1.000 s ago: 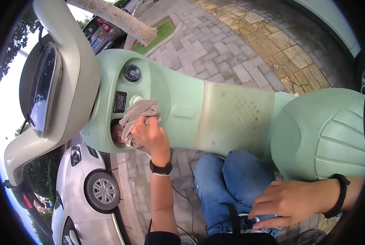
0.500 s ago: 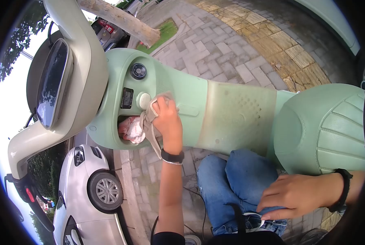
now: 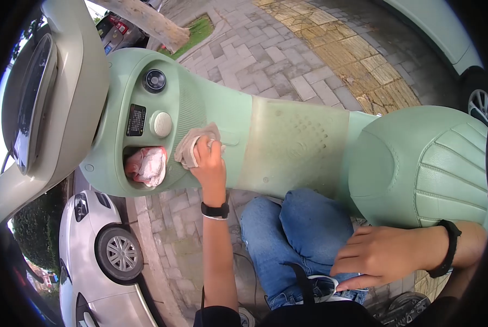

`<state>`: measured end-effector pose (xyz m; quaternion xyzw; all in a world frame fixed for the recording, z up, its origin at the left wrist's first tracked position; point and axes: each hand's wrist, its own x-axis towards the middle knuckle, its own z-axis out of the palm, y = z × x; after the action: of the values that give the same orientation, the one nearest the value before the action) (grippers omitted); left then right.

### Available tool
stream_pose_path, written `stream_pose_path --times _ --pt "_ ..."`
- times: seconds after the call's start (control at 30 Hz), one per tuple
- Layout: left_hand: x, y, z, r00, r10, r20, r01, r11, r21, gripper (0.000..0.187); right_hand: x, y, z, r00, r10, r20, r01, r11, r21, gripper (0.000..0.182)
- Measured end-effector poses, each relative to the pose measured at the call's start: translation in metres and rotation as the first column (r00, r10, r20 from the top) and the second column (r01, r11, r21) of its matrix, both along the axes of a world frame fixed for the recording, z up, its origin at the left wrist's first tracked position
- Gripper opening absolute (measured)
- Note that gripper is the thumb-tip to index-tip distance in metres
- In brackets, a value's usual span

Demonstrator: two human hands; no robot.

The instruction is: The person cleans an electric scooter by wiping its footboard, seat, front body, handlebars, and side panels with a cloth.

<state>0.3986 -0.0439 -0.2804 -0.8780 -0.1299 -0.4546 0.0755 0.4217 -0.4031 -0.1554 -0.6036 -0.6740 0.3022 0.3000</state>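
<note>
My left hand is closed around a bunched beige cloth and presses it against the pale green inner panel of a scooter. Just left of the cloth, a crumpled pink and white cloth or bag sits in the panel's open storage pocket. A round cream knob is above that pocket. Over the lap, my right hand holds nothing, its fingers loosely stretched and apart above the blue jeans. Both wrists wear dark bands.
The scooter's seat is at right, its footboard in the middle, and its handlebar with a mirror at left. A white car is parked at lower left. A tree trunk rises from the paving at the top.
The beige cloth, which hung beside the pocket and knob, is now bunched smaller and lies right of them under my left hand. The view has shifted, and my right hand stays over the lap.
</note>
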Motion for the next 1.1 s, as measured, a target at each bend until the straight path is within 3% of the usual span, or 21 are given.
stream_pose_path --times 0.1,0.17,0.2,0.3,0.33,0.4,0.47,0.57,0.7,0.77,0.83,0.9,0.97,1.07,1.1 --pt "-0.012 0.002 -0.102 0.966 -0.083 -0.245 -0.026 0.911 -0.411 0.023 -0.008 -0.003 0.001 0.997 -0.075 0.034 0.075 0.997 -0.010 0.029" --pt "-0.018 -0.007 -0.153 0.934 -0.144 -0.327 -0.027 0.884 -0.466 0.023 -0.026 -0.012 0.004 0.955 -0.225 0.195 0.226 0.974 0.018 0.024" --pt "-0.019 -0.013 -0.170 0.898 -0.183 -0.400 -0.046 0.866 -0.498 0.023 -0.037 -0.021 0.000 0.953 -0.233 0.193 0.239 0.971 -0.010 0.024" --pt "-0.011 -0.025 -0.159 0.915 -0.131 -0.382 -0.084 0.864 -0.496 0.022 -0.057 -0.064 -0.013 0.937 -0.288 -0.198 0.207 0.914 -0.350 0.018" --pt "-0.009 -0.025 -0.162 0.899 -0.115 -0.423 -0.117 0.867 -0.484 0.019 -0.064 -0.067 -0.024 0.935 -0.301 -0.190 0.209 0.897 -0.390 0.018" --pt "-0.006 -0.023 -0.164 0.880 -0.079 -0.468 -0.160 0.879 -0.448 0.016 -0.079 -0.073 -0.066 0.641 -0.707 -0.298 0.555 0.695 -0.456 0.018" --pt "-0.004 -0.025 -0.165 0.878 -0.071 -0.472 -0.172 0.875 -0.453 0.015 -0.081 -0.062 -0.128 0.483 -0.841 -0.243 0.771 0.540 -0.337 0.020" --pt "-0.003 -0.024 -0.169 0.872 -0.032 -0.489 -0.189 0.899 -0.395 0.015 -0.062 -0.037 -0.220 0.372 -0.910 -0.185 0.859 0.413 -0.304 0.030" --pt "0.003 -0.023 -0.167 0.859 -0.038 -0.511 -0.212 0.882 -0.422 0.016 -0.024 0.002 -0.283 0.333 -0.940 -0.078 0.927 0.341 -0.155 0.036" --pt "0.008 -0.022 -0.175 0.852 -0.023 -0.522 -0.233 0.877 -0.419 0.016 -0.008 0.009 -0.304 0.049 -0.916 -0.397 0.932 0.185 -0.311 0.041" --pt "0.024 -0.019 -0.181 0.997 -0.042 -0.058 -0.022 0.588 -0.809 0.020 0.000 0.015 -0.301 0.068 -0.927 -0.369 0.930 0.193 -0.314 0.045" --pt "0.057 -0.067 -0.165 0.989 -0.130 0.069 0.111 0.347 -0.931 0.024 -0.003 0.017 -0.301 0.089 -0.941 -0.327 0.922 0.202 -0.330 0.048" --pt "0.079 -0.106 -0.163 0.931 -0.362 -0.044 0.208 0.626 -0.751 0.028 -0.002 0.013 -0.303 0.226 -0.943 -0.243 0.940 0.277 -0.200 0.056" --pt "0.082 -0.121 -0.154 0.873 -0.486 -0.047 0.254 0.534 -0.806 0.026 0.001 0.005 -0.298 0.311 -0.913 -0.264 0.904 0.370 -0.214 0.063" --pt "0.074 -0.126 -0.150 0.767 -0.637 -0.076 0.285 0.445 -0.849 0.025 0.002 0.004 -0.297 0.311 -0.914 -0.262 0.905 0.369 -0.213 0.063"
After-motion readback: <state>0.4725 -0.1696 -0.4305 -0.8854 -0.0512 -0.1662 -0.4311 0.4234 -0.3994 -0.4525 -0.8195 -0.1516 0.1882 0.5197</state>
